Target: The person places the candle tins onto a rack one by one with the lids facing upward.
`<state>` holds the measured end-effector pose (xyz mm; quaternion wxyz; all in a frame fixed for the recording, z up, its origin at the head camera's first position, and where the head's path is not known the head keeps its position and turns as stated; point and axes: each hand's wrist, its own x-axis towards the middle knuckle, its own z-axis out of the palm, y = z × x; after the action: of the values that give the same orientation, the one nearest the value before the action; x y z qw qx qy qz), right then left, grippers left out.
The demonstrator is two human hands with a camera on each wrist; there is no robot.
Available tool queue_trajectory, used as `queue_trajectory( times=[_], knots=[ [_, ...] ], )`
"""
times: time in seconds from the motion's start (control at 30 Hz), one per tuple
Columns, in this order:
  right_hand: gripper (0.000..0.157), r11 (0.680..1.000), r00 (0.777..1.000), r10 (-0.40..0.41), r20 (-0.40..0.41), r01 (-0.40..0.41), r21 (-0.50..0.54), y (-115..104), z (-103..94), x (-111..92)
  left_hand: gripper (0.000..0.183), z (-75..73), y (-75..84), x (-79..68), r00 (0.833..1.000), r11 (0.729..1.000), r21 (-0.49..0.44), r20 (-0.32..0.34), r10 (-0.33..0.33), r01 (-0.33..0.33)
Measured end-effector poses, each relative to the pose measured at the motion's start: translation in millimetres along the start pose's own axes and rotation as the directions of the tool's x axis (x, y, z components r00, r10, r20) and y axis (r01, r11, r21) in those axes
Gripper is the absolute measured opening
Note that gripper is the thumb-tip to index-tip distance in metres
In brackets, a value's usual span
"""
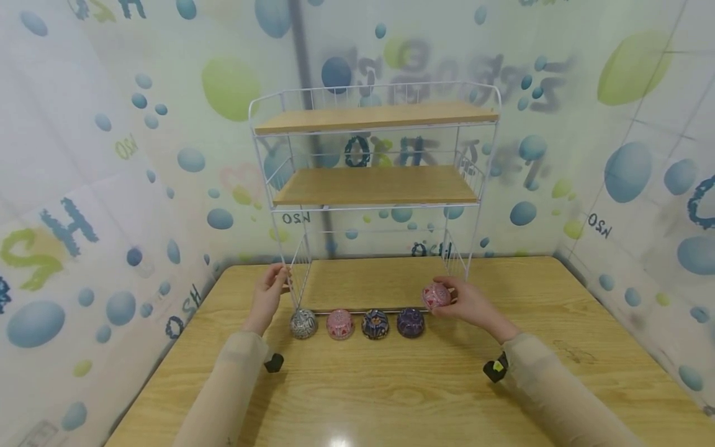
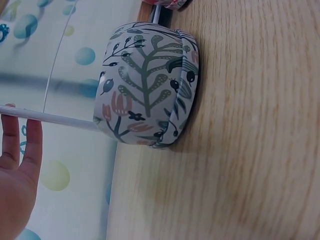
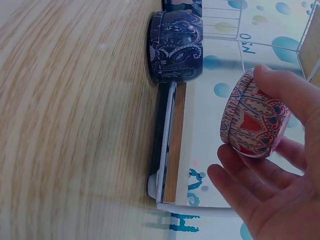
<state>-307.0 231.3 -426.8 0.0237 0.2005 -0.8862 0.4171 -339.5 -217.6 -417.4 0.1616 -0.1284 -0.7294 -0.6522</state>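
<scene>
My right hand (image 1: 466,302) pinches a small round tin (image 1: 436,295) with a red and pink pattern between thumb and fingers, raised above the table near the rack's lower right front. On the left, my left hand (image 1: 269,297) holds the front post of a white wire rack (image 1: 282,242) with its fingertips; the thumb is out of sight in the left wrist view. Along the rack's front edge stand several similar tins in a row: a white leaf-patterned tin (image 2: 145,85), a pink tin (image 1: 340,324), a dark floral tin (image 1: 375,324) and a purple paisley tin (image 3: 177,47).
The rack has wooden boards: a top shelf (image 1: 377,117), a middle shelf (image 1: 377,184) and a bottom board (image 1: 374,282) close to the tabletop. It stands at the back of a wooden table (image 1: 357,397), before a wall covering (image 1: 229,143) printed with bubbles.
</scene>
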Motion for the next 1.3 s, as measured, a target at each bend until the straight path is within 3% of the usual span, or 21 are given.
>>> queue_trajectory(
  times=[0.23, 0.37, 0.5, 0.67, 0.87, 1.03, 1.23, 1.3],
  knots=[
    [0.073, 1.000, 1.000, 0.000, -0.020, 0.000, -0.002, -0.2, 1.8, 3.6, 0.021, -3.7, -16.0, 4.9, 1.000, 1.000, 0.008, -0.014, 0.004, -0.004],
    [0.072, 1.000, 1.000, 0.000, -0.027, 0.001, 0.017, 0.8, 2.5, 5.8, 0.032, -3.1, -17.5, 5.4, 1.000, 0.999, 0.020, -0.005, 0.030, -0.030],
    [0.072, 0.999, 0.999, 0.003, -0.051, -0.001, 0.037, -0.2, 1.9, 6.6, 0.028, -2.4, -17.7, 5.5, 0.999, 0.999, 0.022, 0.006, 0.041, -0.041],
    [0.071, 0.999, 0.996, -0.015, -0.083, 0.018, 0.041, -1.9, -0.4, 6.2, 0.023, -2.0, -18.8, 5.8, 0.999, 0.999, 0.017, 0.002, 0.043, -0.043],
    [0.073, 1.000, 0.996, -0.003, -0.088, 0.005, 0.024, -3.5, -1.1, 7.5, 0.035, -2.2, -19.8, 6.8, 1.000, 1.000, 0.011, -0.013, 0.019, -0.018],
    [0.073, 1.000, 0.996, -0.006, -0.088, 0.009, 0.030, -6.0, -0.8, 9.1, 0.032, -2.1, -12.6, 4.3, 0.999, 0.999, -0.006, -0.007, -0.034, 0.034],
    [0.070, 1.000, 0.995, -0.013, -0.094, 0.015, 0.023, -7.2, -0.7, 9.8, 0.031, 1.8, 11.4, -4.6, 1.000, 1.000, 0.015, 0.013, -0.028, 0.027],
    [0.070, 0.999, 0.995, -0.017, -0.098, 0.020, 0.029, -7.4, -1.0, 10.0, 0.031, 2.2, 10.8, -4.6, 1.000, 1.000, 0.016, 0.009, -0.023, 0.023]
  ],
)
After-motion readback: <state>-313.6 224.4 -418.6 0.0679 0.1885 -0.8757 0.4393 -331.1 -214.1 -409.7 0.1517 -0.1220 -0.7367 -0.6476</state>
